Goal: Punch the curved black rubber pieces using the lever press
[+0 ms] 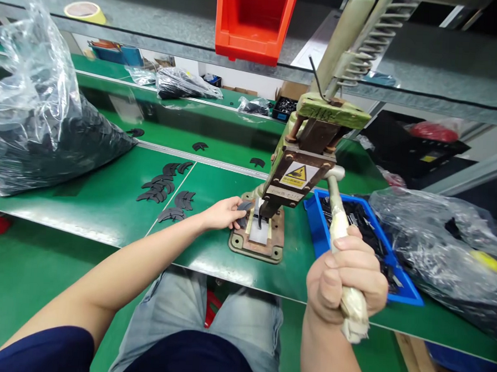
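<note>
A hand press (299, 166) with a green top plate and a warning label stands on the green table. My right hand (347, 274) is wrapped round its tape-covered lever handle (339, 221), to the right of the press. At the left edge of the press base (255, 252), my left hand (226, 212) pinches a dark curved part (244, 207). Under the press head, a black piece (261, 215) shows over the pale metal plate (258, 231). More dark curved parts (157, 188) lie in loose groups on the table, left of my left hand.
On the left stands a large clear bag (47, 125) of dark parts. A blue bin (319, 234) of black parts and another plastic bag (449, 246) are at the right. A red bin (253, 44) hangs at the shelf edge (156, 39) above.
</note>
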Available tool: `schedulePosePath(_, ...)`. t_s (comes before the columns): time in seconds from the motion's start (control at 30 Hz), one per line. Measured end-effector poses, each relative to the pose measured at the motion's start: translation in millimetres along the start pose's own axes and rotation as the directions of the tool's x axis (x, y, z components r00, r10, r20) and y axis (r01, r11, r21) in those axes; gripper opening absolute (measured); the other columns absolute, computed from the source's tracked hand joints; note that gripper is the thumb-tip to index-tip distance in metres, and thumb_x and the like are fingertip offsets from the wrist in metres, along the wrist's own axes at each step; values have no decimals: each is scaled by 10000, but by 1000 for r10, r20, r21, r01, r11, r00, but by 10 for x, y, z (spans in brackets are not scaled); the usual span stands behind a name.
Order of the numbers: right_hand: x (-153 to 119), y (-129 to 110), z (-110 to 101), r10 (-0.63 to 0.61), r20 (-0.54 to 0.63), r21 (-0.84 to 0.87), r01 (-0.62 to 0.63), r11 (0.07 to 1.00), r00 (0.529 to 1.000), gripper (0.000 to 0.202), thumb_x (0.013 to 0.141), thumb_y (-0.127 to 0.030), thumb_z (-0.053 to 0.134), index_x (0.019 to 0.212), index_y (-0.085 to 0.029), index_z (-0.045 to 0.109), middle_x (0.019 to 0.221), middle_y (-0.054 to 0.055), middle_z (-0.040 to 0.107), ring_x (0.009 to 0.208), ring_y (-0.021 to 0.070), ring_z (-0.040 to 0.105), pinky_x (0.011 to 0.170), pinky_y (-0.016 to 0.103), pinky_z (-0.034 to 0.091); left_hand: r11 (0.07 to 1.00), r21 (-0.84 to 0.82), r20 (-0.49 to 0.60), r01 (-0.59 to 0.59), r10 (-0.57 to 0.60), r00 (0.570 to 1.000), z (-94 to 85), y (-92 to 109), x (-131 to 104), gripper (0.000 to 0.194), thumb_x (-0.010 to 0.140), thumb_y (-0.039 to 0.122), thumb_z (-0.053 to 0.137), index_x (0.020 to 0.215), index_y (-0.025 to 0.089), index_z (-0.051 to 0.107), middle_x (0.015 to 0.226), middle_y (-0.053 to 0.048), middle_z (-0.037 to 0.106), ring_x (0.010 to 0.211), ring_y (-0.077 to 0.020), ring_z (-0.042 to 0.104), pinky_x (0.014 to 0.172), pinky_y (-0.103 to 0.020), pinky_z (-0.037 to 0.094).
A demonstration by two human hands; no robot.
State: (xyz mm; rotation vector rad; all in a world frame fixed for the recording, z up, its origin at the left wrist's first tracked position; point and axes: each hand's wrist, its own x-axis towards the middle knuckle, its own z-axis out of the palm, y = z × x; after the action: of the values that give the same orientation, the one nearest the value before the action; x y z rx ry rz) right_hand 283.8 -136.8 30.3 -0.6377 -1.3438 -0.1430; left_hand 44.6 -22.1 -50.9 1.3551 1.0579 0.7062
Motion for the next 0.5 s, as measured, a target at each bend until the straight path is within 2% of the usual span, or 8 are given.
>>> schedulePosePath(0.13, -12, -4, -22, 3, 22, 1, -3, 1000, 1000, 274, 817, -284, 700, 679, -232, 470, 655, -47, 533, 789, 173, 617, 1066, 606, 542, 996, 84, -7, -28, 29, 1000, 84, 64, 109, 291, 918, 408, 748, 932, 171, 581, 670, 12, 666, 530, -131, 656, 464, -215, 469)
schedulePosePath(0.3, -13, -22, -9, 6, 16, 17, -6, 1000, 1000, 261, 842, -281, 697, 701, -234, 482, 661, -47, 527, 792, 176, 603, 1062, 622, 522, 990, 133, 77, -48, 38, 996, 45, 66, 199, 320, 919, 443, 743, 909, 153, 609, 655, 17, 652, 548, -117, 638, 496, -208, 485)
schedulePosePath(0.5, -7, -45, 18, 20, -10, 22, -20, 1000, 1000, 253, 847, -294, 697, 713, -236, 491, 664, -40, 529, 783, 179, 587, 1062, 619, 505, 986, 164, 63, 37, -48, 997, -2, 92, 276, 394, 843, 485, 816, 821, 177, 572, 586, 27, 638, 494, -109, 610, 426, -184, 395)
